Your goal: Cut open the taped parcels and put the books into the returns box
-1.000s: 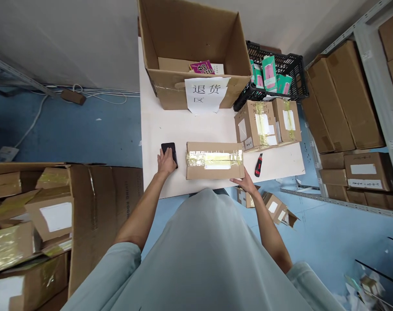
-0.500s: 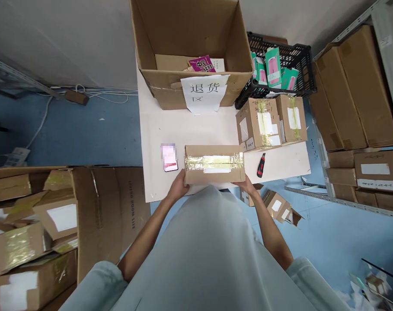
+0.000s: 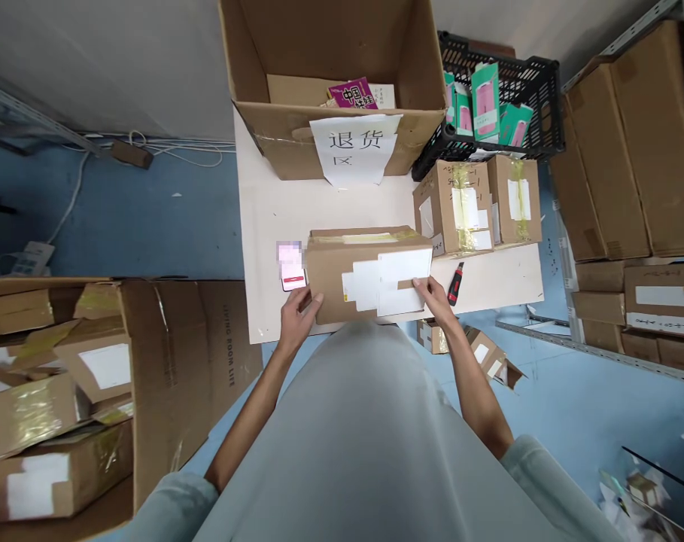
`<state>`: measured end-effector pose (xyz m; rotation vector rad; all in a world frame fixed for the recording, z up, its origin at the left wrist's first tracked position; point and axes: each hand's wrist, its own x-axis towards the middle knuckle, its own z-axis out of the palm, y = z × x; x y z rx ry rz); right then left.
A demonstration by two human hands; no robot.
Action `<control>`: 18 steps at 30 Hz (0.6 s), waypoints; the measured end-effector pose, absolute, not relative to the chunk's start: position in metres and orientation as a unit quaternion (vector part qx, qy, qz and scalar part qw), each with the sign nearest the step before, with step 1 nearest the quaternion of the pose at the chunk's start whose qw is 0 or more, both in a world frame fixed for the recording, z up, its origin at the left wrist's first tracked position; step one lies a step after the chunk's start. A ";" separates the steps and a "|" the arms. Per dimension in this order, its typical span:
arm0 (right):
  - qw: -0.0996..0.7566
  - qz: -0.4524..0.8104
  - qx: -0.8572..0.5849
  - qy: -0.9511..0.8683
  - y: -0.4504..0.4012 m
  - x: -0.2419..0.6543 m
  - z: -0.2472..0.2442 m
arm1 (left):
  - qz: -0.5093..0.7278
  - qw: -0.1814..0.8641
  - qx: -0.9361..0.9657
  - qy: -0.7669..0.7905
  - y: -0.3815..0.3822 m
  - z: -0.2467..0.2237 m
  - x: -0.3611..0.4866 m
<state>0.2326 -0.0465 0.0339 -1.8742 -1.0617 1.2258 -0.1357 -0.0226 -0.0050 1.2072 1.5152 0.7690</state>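
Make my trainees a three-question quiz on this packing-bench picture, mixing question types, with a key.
1. True or false: the right hand is holding the red-and-black cutter.

2. Which of these lies closest to the left hand?
a) the purple packet
b) the phone
c) the white paper sign

3. Fill the gap: the green-and-pink boxes sit in a black plastic ____.

Key: 1 false, it is on the carton; 2 b; 3 crate.
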 end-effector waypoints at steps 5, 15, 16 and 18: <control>0.248 0.456 -0.759 -0.392 -0.028 0.219 0.020 | 0.265 0.488 0.448 0.700 0.002 -0.007 -0.128; 0.356 0.470 -0.733 -0.340 -0.082 0.227 -0.026 | 0.328 0.556 0.368 0.669 -0.021 -0.060 -0.160; 0.355 0.464 -0.732 -0.349 -0.090 0.228 -0.032 | 0.324 0.551 0.376 0.671 -0.028 -0.063 -0.161; 0.347 0.456 -0.725 -0.382 -0.104 0.224 -0.044 | 0.307 0.556 0.395 0.664 -0.039 -0.069 -0.161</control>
